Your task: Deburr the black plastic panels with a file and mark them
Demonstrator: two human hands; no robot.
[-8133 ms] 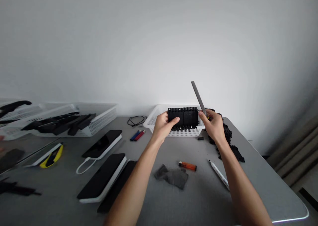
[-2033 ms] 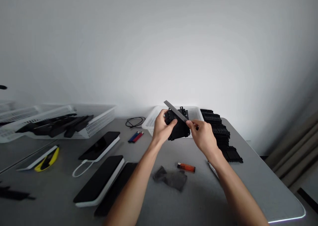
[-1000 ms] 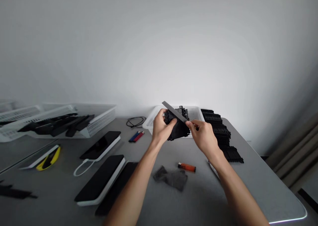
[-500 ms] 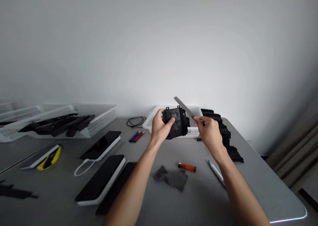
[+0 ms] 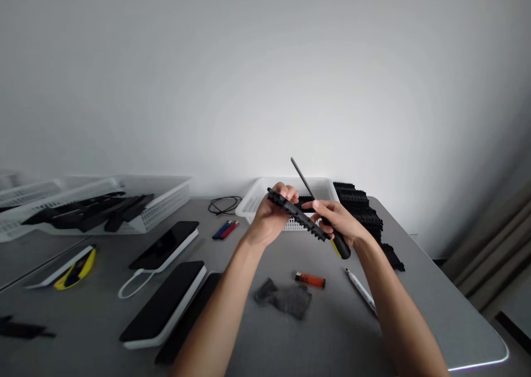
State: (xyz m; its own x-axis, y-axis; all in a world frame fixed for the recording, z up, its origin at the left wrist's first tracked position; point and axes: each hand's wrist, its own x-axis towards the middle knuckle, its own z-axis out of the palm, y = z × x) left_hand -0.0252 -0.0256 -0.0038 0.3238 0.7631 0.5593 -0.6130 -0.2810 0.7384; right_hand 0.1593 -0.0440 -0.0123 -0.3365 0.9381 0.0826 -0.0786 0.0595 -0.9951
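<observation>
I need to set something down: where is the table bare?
Front right, from the right forearm to the table's edge; also among the yellow tool, white-edged slab and left black piece. Crowded: left of that forearm, with orange lighter, grey scrap and pen; back right, under the black stack.

no readable text, labels, numbers, signs

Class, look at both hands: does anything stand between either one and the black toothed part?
Nothing visible does. The left hand grips the black toothed part directly; the right hand, holding a yellow-and-black tool, is right by the part's lower end, though contact there is unclear.
</observation>
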